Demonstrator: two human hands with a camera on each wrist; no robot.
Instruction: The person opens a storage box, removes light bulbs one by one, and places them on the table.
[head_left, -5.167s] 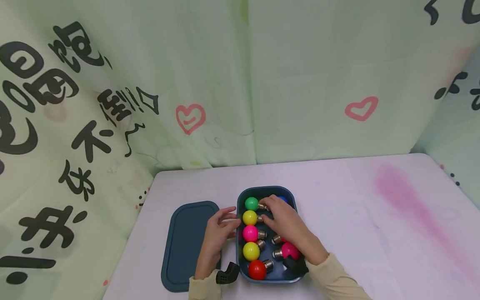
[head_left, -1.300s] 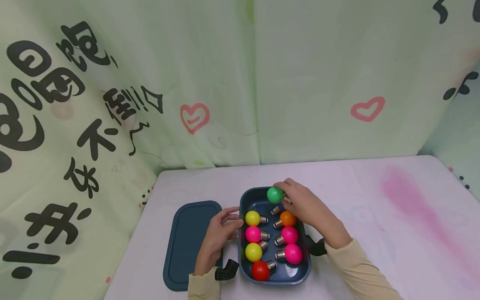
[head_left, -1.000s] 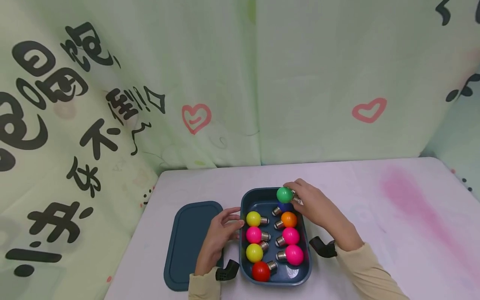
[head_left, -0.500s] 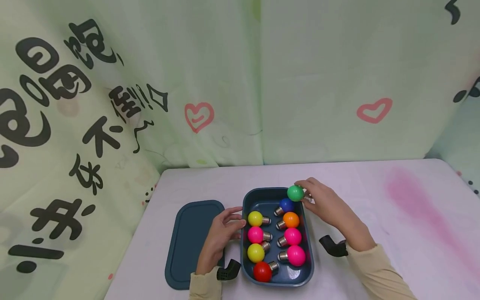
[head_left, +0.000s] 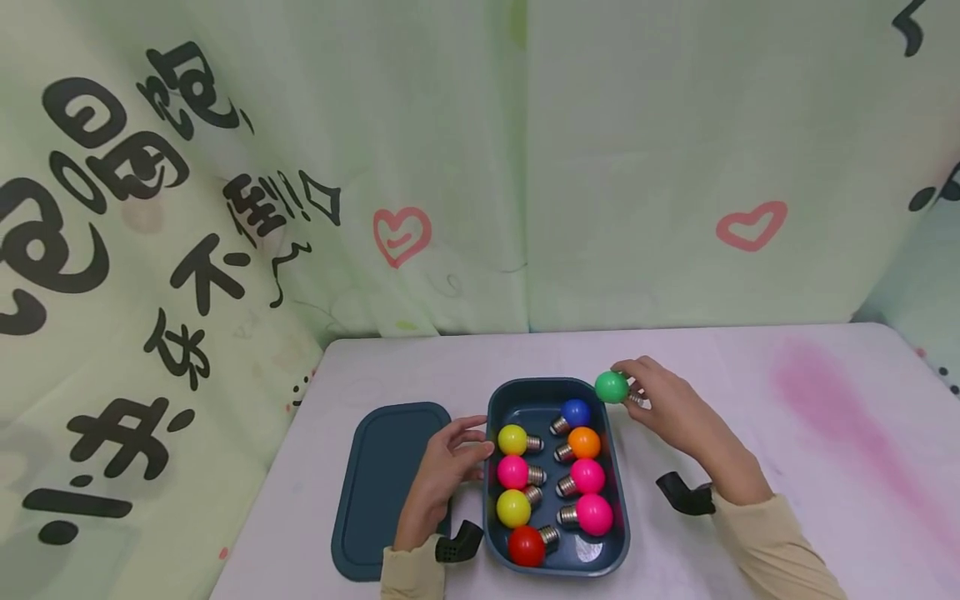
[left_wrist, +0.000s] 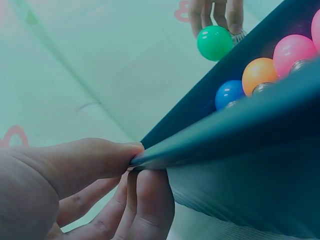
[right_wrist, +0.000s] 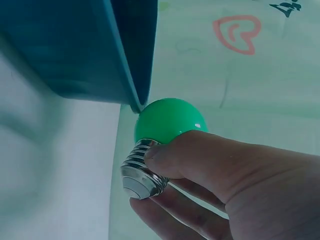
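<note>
My right hand (head_left: 671, 408) pinches a green light bulb (head_left: 611, 387) by its metal screw base (right_wrist: 142, 165), thumb on one side and fingers on the other. The bulb is held in the air at the far right corner of a dark blue container (head_left: 528, 408). My left hand (head_left: 442, 471) pinches the container's left rim (left_wrist: 150, 157) between thumb and fingers. Inside, the left column has a yellow bulb (head_left: 512, 439), a pink, another yellow and a red bulb (head_left: 527, 546). The right column has a blue bulb (head_left: 576, 412), an orange bulb (head_left: 583, 443) and two pink ones.
A flat dark blue lid (head_left: 390, 492) lies left of the container, partly behind my left hand. Both rest on a white table (head_left: 750, 467) with a pink smear at right. A pale green curtain (head_left: 622, 167) with hearts and black writing hangs behind and at the left.
My right hand has taken the green bulb from the far left of the container, lifted it and carried it right, past the blue bulb to the right rim. My left hand stays at the left rim.
</note>
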